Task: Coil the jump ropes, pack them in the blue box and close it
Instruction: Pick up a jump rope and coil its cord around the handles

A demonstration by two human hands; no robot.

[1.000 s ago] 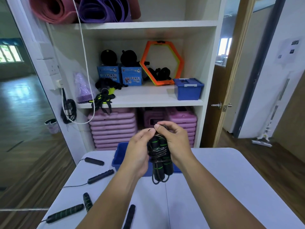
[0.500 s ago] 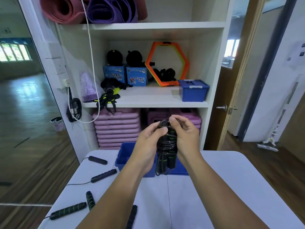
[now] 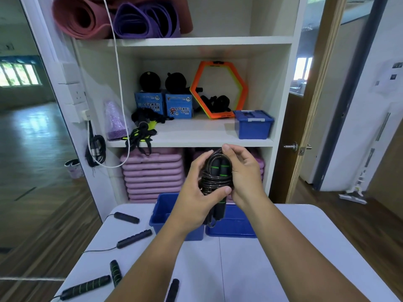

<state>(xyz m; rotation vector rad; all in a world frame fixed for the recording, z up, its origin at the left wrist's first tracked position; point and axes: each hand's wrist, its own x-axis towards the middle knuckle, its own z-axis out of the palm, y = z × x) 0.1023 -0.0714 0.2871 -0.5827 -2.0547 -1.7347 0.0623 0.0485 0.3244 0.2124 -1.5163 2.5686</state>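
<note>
A coiled black jump rope (image 3: 218, 177) with green-banded handles is held upright above the table's far end. My left hand (image 3: 197, 197) grips its bundled cord and handles, thumb across the front. My right hand (image 3: 244, 173) pinches the cord loop at the top of the bundle. Below and behind sits the open blue box (image 3: 165, 214), and its blue lid (image 3: 234, 225) lies flat beside it on the right. More jump rope handles lie loose at the table's left: two black ones (image 3: 134, 237) and two with green rings (image 3: 86, 286).
The white table (image 3: 250, 269) stands against a white shelf unit holding another closed blue box (image 3: 253, 125), small cartons, an orange hexagon ring, pink step boards and rolled mats. A further black handle (image 3: 172, 289) lies near the front edge. A door stands at the right.
The bundle has risen slightly and both hands have shifted on it: my left thumb now lies across the wound cord, while my right hand stays at the top loop.
</note>
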